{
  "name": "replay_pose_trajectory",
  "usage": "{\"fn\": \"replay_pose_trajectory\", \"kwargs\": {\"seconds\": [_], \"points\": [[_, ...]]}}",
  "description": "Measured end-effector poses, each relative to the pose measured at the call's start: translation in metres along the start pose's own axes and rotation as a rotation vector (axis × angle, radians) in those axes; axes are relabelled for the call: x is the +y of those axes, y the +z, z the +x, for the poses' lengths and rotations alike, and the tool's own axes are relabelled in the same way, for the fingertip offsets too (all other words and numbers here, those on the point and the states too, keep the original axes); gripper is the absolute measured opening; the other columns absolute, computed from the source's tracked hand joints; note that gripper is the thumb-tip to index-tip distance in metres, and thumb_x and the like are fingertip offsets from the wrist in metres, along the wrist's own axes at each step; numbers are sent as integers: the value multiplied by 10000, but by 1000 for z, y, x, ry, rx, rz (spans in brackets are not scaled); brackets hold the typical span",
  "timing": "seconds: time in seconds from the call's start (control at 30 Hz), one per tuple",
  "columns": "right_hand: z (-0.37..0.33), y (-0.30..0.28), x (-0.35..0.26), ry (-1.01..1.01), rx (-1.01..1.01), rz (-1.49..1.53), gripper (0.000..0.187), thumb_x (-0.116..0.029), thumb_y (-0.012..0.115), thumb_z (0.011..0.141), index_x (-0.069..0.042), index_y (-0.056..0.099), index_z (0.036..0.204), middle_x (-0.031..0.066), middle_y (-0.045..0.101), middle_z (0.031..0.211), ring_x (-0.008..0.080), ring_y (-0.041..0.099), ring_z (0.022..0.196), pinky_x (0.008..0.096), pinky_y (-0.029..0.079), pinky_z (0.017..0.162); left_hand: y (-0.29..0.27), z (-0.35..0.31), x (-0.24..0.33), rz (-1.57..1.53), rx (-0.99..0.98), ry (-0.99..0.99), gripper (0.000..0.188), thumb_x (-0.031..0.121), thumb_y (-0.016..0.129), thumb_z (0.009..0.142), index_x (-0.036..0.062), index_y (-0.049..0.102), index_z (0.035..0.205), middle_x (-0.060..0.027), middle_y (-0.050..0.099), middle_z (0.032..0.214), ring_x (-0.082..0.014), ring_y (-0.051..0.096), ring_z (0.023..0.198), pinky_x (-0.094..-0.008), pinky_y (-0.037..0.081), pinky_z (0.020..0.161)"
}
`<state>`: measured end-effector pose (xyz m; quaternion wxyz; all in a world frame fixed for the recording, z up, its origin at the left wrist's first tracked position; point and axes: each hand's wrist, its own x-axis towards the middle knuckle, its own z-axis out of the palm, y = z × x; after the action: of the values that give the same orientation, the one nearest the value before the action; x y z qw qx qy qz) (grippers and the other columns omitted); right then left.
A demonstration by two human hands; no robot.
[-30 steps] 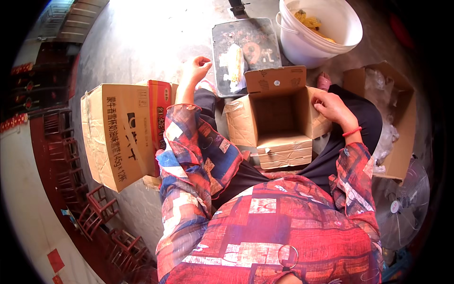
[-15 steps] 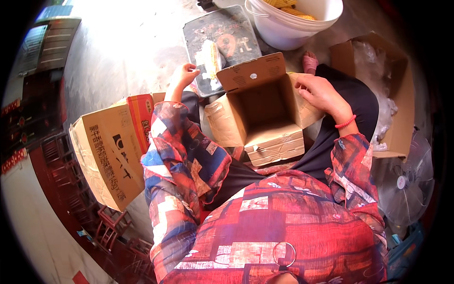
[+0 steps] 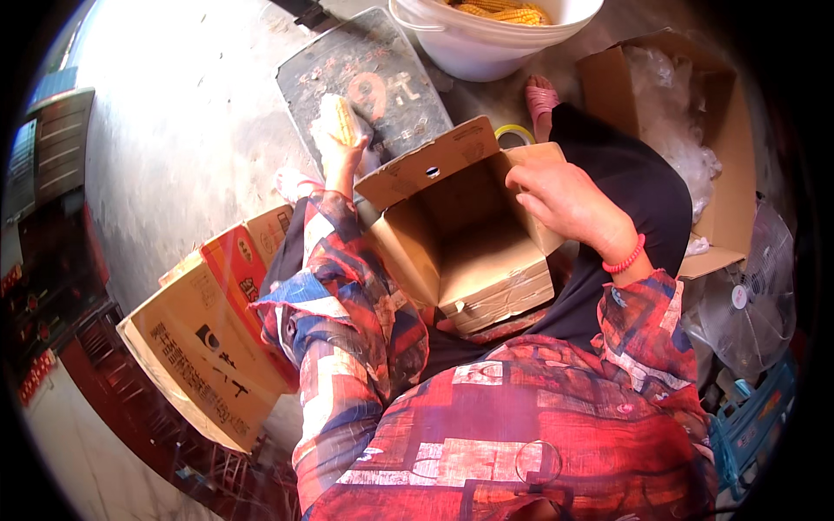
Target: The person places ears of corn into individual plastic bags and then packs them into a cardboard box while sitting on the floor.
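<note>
My left hand (image 3: 340, 153) is closed around the lower part of an ear of corn (image 3: 337, 117), which looks to be in clear plastic. It holds the corn over a dark board (image 3: 304, 71) with painted markings. An open cardboard box (image 3: 486, 269) sits between my legs, its mouth facing up and its inside in shadow. The far flap (image 3: 434, 162), with a round hole in it, stands up. At the box's right side, my right hand (image 3: 573, 206) has its fingers bent over the right flap (image 3: 540, 154).
Beyond the board stands a white bucket (image 3: 486, 52) with several ears of corn (image 3: 504, 12). A roll of tape (image 3: 514, 135) lies behind the box. To the right are a carton of clear plastic bags (image 3: 665, 130) and a fan (image 3: 749, 295). A printed carton (image 3: 200, 347) stands left.
My left hand has reached forward and taken hold of the ear of corn that lay on the board. The right hand stays by the box's right flap. The whole view has shifted.
</note>
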<state>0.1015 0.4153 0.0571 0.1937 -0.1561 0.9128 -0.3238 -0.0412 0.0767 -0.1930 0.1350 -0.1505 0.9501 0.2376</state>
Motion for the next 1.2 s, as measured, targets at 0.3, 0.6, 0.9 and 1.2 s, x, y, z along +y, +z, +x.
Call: {"fn": "replay_pose_trajectory", "kwargs": {"seconds": [0.3,0.6,0.9,1.2], "points": [[-2,-3,3,-5,98,34,142,-109,559,767,-48,533,892,131,564,831,334,553,832,412,452,717,5,10,-12,-559,-330,-287,546,326,699,741,14,481,1132,-169,601,1014,-358,603,892,-477,499,751],[9,-15,5,-135,325,80,124,-116,534,785,-45,559,883,130,598,828,321,578,805,397,467,691,-142,-9,11,-1386,-267,-229,458,348,600,851,61,461,1179,-106,577,1085,-256,589,976,-462,519,772],[4,-26,1,-33,385,362,136,-62,549,816,-19,589,939,66,583,715,104,512,641,253,443,629,-246,-223,92,-952,-728,170,594,236,659,813,-8,393,1285,-101,559,1144,-217,567,1002,-340,460,879],[5,-25,-2,-42,374,211,129,-73,532,812,-22,587,917,123,614,765,215,594,693,313,467,651,-93,-223,136,526,-839,601,517,345,636,729,23,528,1119,-187,616,1023,-317,596,951,-376,475,816]]}}
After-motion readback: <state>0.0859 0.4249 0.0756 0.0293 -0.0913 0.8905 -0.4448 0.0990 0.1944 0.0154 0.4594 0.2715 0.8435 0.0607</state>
